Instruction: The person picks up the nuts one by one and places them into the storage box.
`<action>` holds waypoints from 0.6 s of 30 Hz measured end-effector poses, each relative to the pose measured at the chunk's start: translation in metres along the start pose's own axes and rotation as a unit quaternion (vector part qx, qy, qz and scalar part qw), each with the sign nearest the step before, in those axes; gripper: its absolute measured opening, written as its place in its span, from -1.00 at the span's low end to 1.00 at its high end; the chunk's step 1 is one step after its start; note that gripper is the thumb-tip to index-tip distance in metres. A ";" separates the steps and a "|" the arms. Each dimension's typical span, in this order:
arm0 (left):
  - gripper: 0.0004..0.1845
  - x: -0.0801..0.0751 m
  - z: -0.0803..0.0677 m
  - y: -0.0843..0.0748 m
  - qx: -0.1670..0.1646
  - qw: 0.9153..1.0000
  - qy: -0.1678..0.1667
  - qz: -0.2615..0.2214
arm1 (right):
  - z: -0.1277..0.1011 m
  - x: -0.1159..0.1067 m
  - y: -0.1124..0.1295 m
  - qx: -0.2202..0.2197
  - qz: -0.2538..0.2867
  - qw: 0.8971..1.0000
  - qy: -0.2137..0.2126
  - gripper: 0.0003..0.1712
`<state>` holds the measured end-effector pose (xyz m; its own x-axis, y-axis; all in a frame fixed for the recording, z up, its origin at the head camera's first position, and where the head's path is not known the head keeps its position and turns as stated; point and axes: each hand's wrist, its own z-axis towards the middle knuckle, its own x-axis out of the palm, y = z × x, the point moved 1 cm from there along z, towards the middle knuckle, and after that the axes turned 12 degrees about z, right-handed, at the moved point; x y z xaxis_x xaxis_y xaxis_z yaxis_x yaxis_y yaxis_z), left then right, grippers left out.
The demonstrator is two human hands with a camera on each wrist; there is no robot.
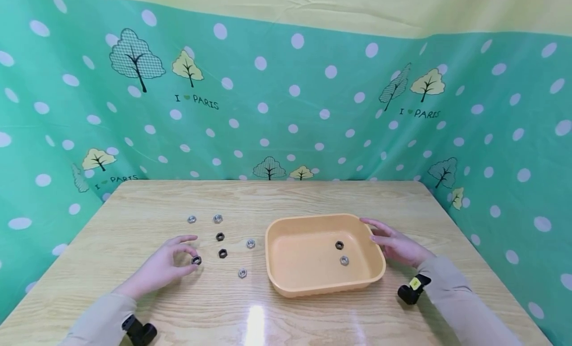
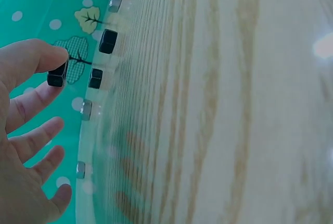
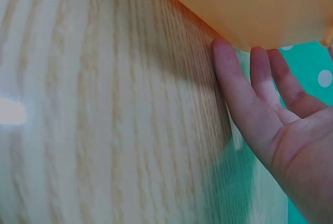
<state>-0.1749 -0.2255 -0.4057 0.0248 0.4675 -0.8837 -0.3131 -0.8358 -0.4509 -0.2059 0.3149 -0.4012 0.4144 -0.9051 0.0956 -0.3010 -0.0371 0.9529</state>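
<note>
My left hand (image 1: 163,266) pinches a black hex nut (image 1: 196,260) between thumb and index finger, the other fingers spread; the left wrist view shows this nut (image 2: 57,74) from its side. To the right of that hand lie two loose black nuts, one farther (image 1: 220,236) and one nearer (image 1: 222,253). An orange plastic basin (image 1: 308,289) stands right of the middle, holding a black nut (image 1: 339,245) and a silver nut (image 1: 344,260). My right hand (image 1: 402,246) touches the basin's right side with extended fingers, also seen against its outer wall in the right wrist view.
Silver nuts lie on the wooden table (image 1: 201,311): two at the back left (image 1: 191,219) (image 1: 217,218), one beside the basin's left wall (image 1: 250,243), one nearer the front (image 1: 242,273). A green dotted curtain (image 1: 277,127) hangs behind and along both sides.
</note>
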 end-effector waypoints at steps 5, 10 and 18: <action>-0.82 0.000 0.000 -0.001 -0.003 1.000 0.002 -0.005 | 0.000 0.000 0.000 -0.001 0.000 1.000 0.000 -0.26; -0.81 0.001 0.001 -0.003 -0.003 1.000 0.000 -0.005 | 0.001 -0.001 -0.001 -0.002 0.002 1.000 0.001 -0.27; -0.82 0.001 0.001 -0.005 -0.006 1.000 0.002 -0.011 | 0.002 -0.001 -0.002 0.001 0.002 1.000 0.002 -0.26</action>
<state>-0.1745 -0.2205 -0.4040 0.0361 0.4846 -0.8740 -0.3014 -0.8286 -0.4718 -0.2076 0.3147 -0.4038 0.4163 -0.9036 0.1014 -0.3043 -0.0334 0.9520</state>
